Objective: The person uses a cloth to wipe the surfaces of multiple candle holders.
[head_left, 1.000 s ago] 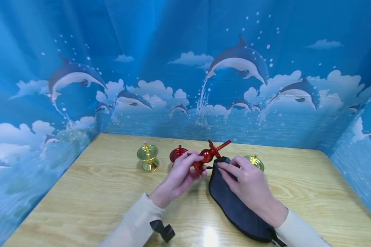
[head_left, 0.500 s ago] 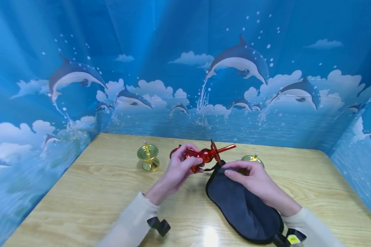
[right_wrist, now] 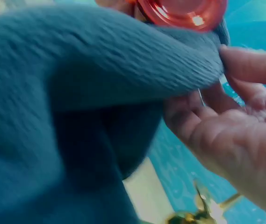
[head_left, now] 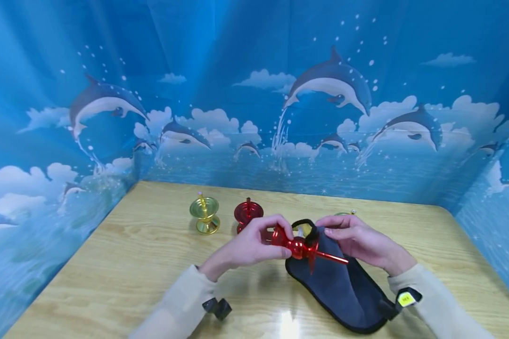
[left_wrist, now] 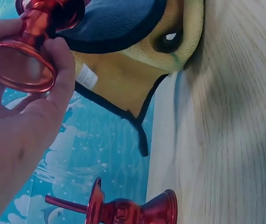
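Note:
My left hand (head_left: 254, 242) grips the base end of a shiny red candle holder (head_left: 298, 247), which lies sideways in the air with its thin rod pointing right. Behind and below the rod hangs a dark pouch (head_left: 335, 282) with black edging. Its top edge is pinched between thumb and fingers of my right hand (head_left: 366, 240). In the left wrist view the pouch's yellowish inner side (left_wrist: 123, 79) shows, with a white label. Close to the right wrist camera, the dark cloth (right_wrist: 123, 60) reaches the right fingertips.
A second red holder (head_left: 248, 212) stands behind my left hand. Left of it is a gold holder (head_left: 204, 214). Another gold holder (head_left: 347, 213) is mostly hidden behind my right hand. A dolphin-print curtain (head_left: 254, 94) borders the wooden table (head_left: 131, 263).
The held red holder has swung down and right, its rod now pointing slightly downward in front of the cloth. My right hand has turned and moved right, lifting the cloth's top edge.

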Available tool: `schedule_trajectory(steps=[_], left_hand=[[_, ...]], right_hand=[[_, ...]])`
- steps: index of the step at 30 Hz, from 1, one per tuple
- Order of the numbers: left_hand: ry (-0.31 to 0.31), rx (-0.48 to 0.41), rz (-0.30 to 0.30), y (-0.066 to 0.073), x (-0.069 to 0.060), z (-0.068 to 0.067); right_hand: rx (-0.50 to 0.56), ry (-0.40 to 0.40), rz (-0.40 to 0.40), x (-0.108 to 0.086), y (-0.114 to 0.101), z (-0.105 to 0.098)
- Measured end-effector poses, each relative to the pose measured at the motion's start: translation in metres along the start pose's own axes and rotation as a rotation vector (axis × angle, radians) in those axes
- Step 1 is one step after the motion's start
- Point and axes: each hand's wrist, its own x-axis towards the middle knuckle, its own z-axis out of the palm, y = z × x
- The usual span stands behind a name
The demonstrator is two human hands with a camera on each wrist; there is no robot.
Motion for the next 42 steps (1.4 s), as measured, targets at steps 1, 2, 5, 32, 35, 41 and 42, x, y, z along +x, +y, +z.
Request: schedule_trajectory(steps=[1, 2, 5, 32, 35, 41, 42], left_hand=[[-0.009, 0.012, -0.008, 0.0, 0.0, 0.001], [-0.014, 0.017, -0.014, 0.0, 0.001, 0.001], [-0.018, 0.028, -0.032, 0.001, 0.002, 0.003], [-0.05, 0.057, -0.076, 0.002, 0.003, 0.007], [-0.029, 0.139, -0.096, 0.002, 0.003, 0.008], [0.041, 0.232, -0.142, 0.001, 0.003, 0.01], [0.051, 0.236, -0.141, 0.001, 0.003, 0.01]], right_hand=[[-0.026, -0.016, 0.003, 0.0, -0.002, -0.001], [-0.052, -0.03, 0.005, 0.001, -0.004, -0.002], [-0.138, -0.066, -0.003, 0.002, -0.009, -0.004], [-0.866, 0.01, 0.014, 0.009, -0.034, 0.023], [-0.833, 0.034, 0.018, 0.006, -0.036, 0.024], [-0.896, 0.081, -0.052, 0.002, -0.039, 0.03], [-0.923, 0.097, -0.074, 0.002, -0.039, 0.031]])
